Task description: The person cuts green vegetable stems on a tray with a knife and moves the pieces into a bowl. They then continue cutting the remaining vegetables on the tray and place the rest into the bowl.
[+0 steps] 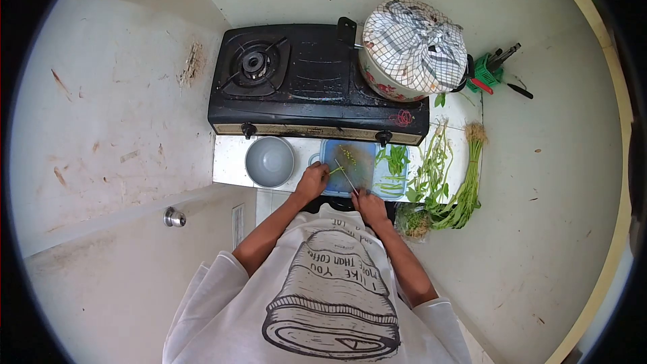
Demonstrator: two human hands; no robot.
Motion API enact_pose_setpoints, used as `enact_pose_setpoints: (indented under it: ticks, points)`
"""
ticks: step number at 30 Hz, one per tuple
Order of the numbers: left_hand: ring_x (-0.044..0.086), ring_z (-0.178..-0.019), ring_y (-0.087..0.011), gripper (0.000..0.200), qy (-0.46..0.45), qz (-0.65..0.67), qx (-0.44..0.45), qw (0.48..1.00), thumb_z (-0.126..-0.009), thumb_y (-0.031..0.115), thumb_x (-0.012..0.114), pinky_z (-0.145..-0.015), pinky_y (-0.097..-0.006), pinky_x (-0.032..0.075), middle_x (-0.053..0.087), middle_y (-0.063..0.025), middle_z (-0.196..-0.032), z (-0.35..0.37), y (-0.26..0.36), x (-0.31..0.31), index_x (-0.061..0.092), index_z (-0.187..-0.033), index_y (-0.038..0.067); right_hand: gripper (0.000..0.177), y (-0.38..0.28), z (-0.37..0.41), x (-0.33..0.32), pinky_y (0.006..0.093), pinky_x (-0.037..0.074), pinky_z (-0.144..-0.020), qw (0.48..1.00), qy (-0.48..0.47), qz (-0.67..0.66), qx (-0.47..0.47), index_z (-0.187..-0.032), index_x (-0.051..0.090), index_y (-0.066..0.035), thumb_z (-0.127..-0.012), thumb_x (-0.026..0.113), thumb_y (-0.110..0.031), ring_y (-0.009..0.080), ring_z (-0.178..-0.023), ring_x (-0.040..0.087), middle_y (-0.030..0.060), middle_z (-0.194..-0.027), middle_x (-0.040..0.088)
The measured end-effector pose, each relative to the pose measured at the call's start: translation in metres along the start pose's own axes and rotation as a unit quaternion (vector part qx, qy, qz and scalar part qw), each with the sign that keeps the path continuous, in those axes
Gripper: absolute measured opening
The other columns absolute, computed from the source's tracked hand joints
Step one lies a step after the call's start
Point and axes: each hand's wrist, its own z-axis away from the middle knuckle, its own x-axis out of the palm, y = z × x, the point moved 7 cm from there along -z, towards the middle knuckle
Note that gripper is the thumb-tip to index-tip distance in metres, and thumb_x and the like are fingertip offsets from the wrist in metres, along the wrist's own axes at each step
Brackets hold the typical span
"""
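Note:
My left hand (pixel 313 180) is closed round green stems (pixel 336 170) at the left side of a blue cutting board (pixel 364 170). In my right hand (pixel 370 206), closed at the board's front edge, is a knife (pixel 346 177) whose blade points up and left over the board, close to the stems. Small cut green pieces (pixel 348 155) lie on the board behind the blade. Right of them, leaves (pixel 396 159) and cut stems (pixel 392 187) rest on the board's right part.
A grey bowl (pixel 269 162) stands left of the board. Behind is a black gas stove (pixel 317 111) bearing a cloth-covered pot (pixel 384 81). Bundled greens (pixel 470 182) and loose leafy stems (pixel 431 168) lie at the right. A green basket (pixel 484 73) holds utensils at the back right.

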Motion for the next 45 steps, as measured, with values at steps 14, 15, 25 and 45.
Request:
enact_pose_setpoints:
  ticks: [14,15,25,45]
  points:
    - [0.065,-0.084,-0.0455,0.004,0.000,-0.015,0.007,1.000,-0.084,-0.001,0.063,-0.078,-0.0537,0.054,0.063,-0.0228,-0.088,0.000,-0.002,0.003,0.063,-0.088,-0.001,0.042,-0.006,-0.025,0.014,0.0509,0.061,-0.064,0.999,0.014,0.033,0.003,-0.094,0.060,0.001,-0.105,0.053,-0.039,0.0429,-0.070,0.074,0.0246,-0.074,0.072]
    - [0.065,-0.084,-0.0456,0.004,0.004,-0.012,0.009,1.000,-0.084,-0.002,0.063,-0.077,-0.0538,0.054,0.063,-0.0228,-0.088,0.000,-0.001,0.002,0.063,-0.087,-0.001,0.041,-0.006,-0.021,0.010,0.0510,0.061,-0.064,0.999,0.010,0.034,0.001,-0.095,0.060,0.001,-0.106,0.053,-0.038,0.0434,-0.070,0.073,0.0250,-0.074,0.072]
    - [0.065,-0.084,-0.0463,0.003,0.015,-0.006,0.014,1.000,-0.084,-0.001,0.062,-0.077,-0.0537,0.054,0.062,-0.0232,-0.088,0.002,0.001,0.001,0.062,-0.087,-0.001,0.045,0.004,-0.017,-0.009,0.0548,0.059,-0.070,0.999,-0.014,0.031,0.000,-0.102,0.060,0.002,-0.107,0.048,-0.040,0.0470,-0.074,0.072,0.0283,-0.076,0.071]
    - [0.065,-0.085,-0.0469,0.003,0.017,-0.005,0.007,1.000,-0.083,-0.001,0.063,-0.076,-0.0552,0.054,0.063,-0.0238,-0.087,0.000,-0.004,0.004,0.063,-0.085,-0.001,0.040,-0.007,-0.019,0.006,0.0499,0.061,-0.061,0.998,0.017,0.067,-0.015,-0.093,0.060,0.000,-0.105,0.054,-0.038,0.0402,-0.066,0.074,0.0224,-0.069,0.071]
